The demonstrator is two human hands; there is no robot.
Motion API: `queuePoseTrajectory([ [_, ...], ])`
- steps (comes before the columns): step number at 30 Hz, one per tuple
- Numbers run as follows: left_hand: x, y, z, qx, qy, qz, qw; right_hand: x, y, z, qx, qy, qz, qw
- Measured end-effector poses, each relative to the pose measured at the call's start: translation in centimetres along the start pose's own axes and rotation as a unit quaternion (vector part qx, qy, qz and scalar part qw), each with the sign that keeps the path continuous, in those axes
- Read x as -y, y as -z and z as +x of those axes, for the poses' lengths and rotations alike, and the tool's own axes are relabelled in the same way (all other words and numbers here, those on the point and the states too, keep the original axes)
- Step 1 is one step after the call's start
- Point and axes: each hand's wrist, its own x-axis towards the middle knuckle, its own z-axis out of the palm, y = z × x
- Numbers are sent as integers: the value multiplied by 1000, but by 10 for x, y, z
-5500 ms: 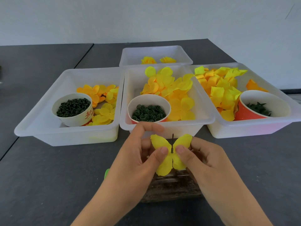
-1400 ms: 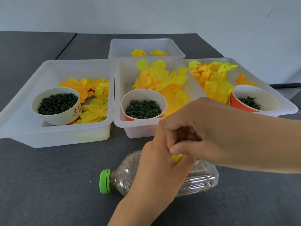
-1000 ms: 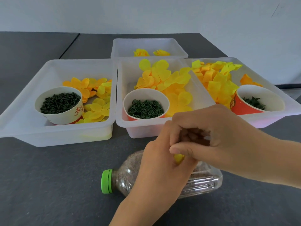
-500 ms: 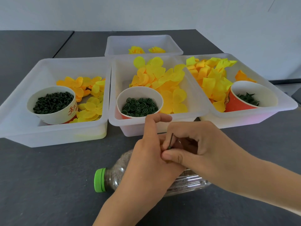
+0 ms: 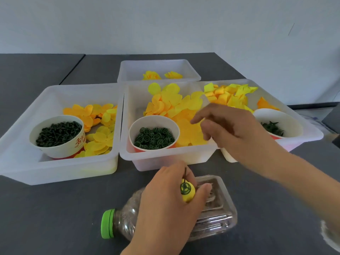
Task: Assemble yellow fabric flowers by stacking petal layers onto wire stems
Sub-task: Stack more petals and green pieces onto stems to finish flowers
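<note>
Your left hand [image 5: 165,205] grips half-built flower [image 5: 187,191], green ring on top, wire stem [image 5: 185,173] pointing up and away. Your right hand [image 5: 233,129], fingers loose, holds nothing, hovers over middle tray's petals [image 5: 176,102]: nearer hand for next layer, stem axis roughly vertical.

Translucent plastic trays [image 5: 60,168], matt grey table [image 5: 55,218]

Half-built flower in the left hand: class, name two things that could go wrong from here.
1. The left hand pinches the yellow petals shut round the wire stem; a looser grip could let the green ring slide off.
2. The right hand reaches over the middle tray; its blurred sweep might tip the ring cup.
</note>
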Motion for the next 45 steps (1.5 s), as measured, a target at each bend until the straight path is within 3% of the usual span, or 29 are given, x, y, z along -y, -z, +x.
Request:
queuePoseTrajectory([
  [2, 0, -4, -1, -26, 1, 41, 999, -21, 7, 28, 4, 7, -145, 989],
  [4, 1, -6, -1, -52, 1, 87, 995, -41, 8, 50, 105, 16, -279, 955],
  [7, 3, -7, 2, -67, 0, 107, 992, -65, 2, 69, 235, 48, -469, 850],
  [11, 5, -4, 3, -3, 24, 112, 993, -82, -18, 81, 281, 88, -562, 773],
  [14, 7, 7, 3, 61, 42, 142, 987, -91, -30, 85, 285, 131, -581, 751],
  [19, 11, 29, 7, 161, 48, 143, 975, -90, -24, 88, 256, 142, -582, 758],
  [22, 16, 41, 5, 170, 23, 39, 984, -79, 2, 82, 236, 105, -523, 812],
  [26, 18, 60, 4, 70, -23, -95, 993, -47, 36, 74, 188, 27, -328, 925],
  [30, 7, 80, 12, -46, -76, -137, 987, -1, 57, 71, 141, -51, -108, 983],
  [34, -14, 89, 22, -84, -101, -70, 989, 45, 55, 55, 198, -104, 128, 966],
  [38, -31, 85, 30, -79, -64, -144, 984, 70, 42, 39, 278, -116, 268, 915],
  [41, -40, 87, 30, -59, -27, -259, 964, 75, 39, 28, 273, -125, 291, 908],
  [45, -45, 93, 23, -36, 4, -362, 932, 71, 36, 11, 219, -87, 223, 946],
])
